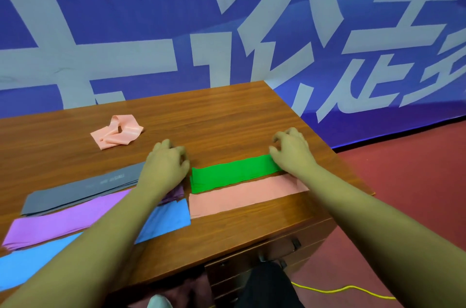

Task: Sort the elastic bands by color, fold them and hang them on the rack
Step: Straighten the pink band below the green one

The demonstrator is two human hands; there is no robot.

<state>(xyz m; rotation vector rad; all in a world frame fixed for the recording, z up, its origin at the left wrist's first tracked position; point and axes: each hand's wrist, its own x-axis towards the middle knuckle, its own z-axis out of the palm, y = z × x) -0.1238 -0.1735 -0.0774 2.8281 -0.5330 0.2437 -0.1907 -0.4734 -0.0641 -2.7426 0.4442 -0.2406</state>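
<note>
Plainly, the green band (232, 174) lies folded on the table (227, 116), between both hands and touching the far edge of a flat pink band (247, 196). The right hand (292, 151) covers its right end with fingers curled and seems to pinch it under the thumb. The left hand (166, 164) sits at its left end with fingers curled too, but I cannot tell whether it grips the band or only rests beside it.

As I judge it, the stretchy layers could slip or spring apart if either end is let go carelessly, and the fold would open. A pull from one hand alone could drag the green band over the pink one and skew both. The left forearm lies across the purple band (58, 224) and blue band (166, 219), so a sweep of that arm could ruffle them or the grey band (83, 186) beyond.

No rack shows anywhere. The fingertips are hidden behind the knuckles, and the forearm hides the right ends of the grey and purple bands. The blue band runs off the left edge. A crumpled pink band (117, 131) lies far left, unfolded; how many layers it has is hard to read
</note>
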